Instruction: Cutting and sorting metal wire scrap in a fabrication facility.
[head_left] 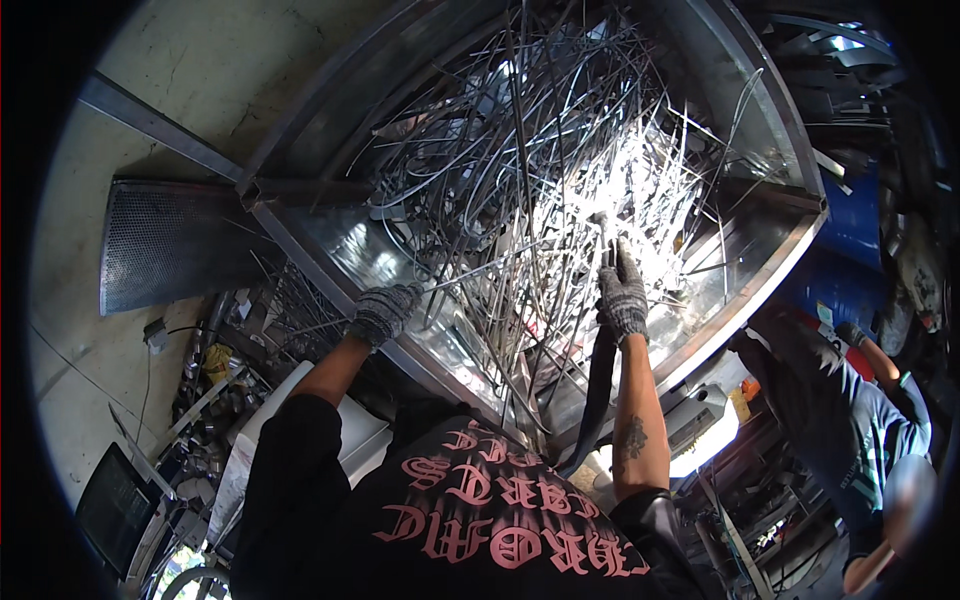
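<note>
Tangled thin silver metal strips (450, 165) lay inside an open-topped grey metal bin (352, 240), axes mixed, ahead of the nearer, grey-gloved right hand (622, 298), fingers extended. The grey-gloved left hand (386, 312) was curled; neither grip could be confirmed.

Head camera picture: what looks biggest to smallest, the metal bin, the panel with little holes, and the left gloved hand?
1. Metal bin
2. Panel with little holes
3. Left gloved hand, clearly smallest
</note>
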